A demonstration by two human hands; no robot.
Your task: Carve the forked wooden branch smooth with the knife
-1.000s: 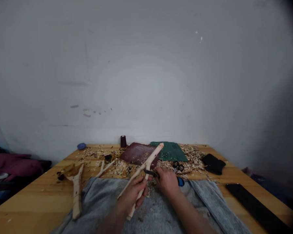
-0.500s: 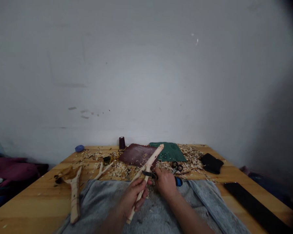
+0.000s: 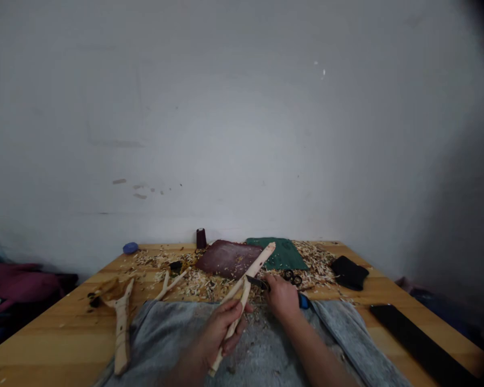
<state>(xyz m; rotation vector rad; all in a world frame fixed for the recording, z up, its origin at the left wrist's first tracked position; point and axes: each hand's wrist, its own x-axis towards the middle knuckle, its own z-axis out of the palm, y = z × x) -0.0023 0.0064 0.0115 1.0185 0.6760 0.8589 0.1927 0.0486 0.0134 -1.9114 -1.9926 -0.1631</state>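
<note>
My left hand (image 3: 225,327) is wrapped round a peeled, forked wooden branch (image 3: 260,259), its single thick end pointing up and to the right. In my right hand (image 3: 283,296) is a knife (image 3: 258,282) with a dark blade and a blue-and-black handle. The blade's tip is at the fork of the branch, though I cannot tell whether it touches the wood. Both hands are above a grey cloth (image 3: 262,349) spread over the near side of the table.
On the wooden table (image 3: 60,333) lie a forked slingshot frame (image 3: 122,333), a smaller forked stick (image 3: 173,284), scissors (image 3: 292,277), maroon (image 3: 226,258) and green (image 3: 284,255) sheets, wood shavings (image 3: 317,263), a thread cone (image 3: 200,238), a black cloth (image 3: 349,272) and a long black strip (image 3: 419,341).
My right hand has moved right with the knife, so the blade no longer lies across the branch. The branch has turned slightly in my left hand.
</note>
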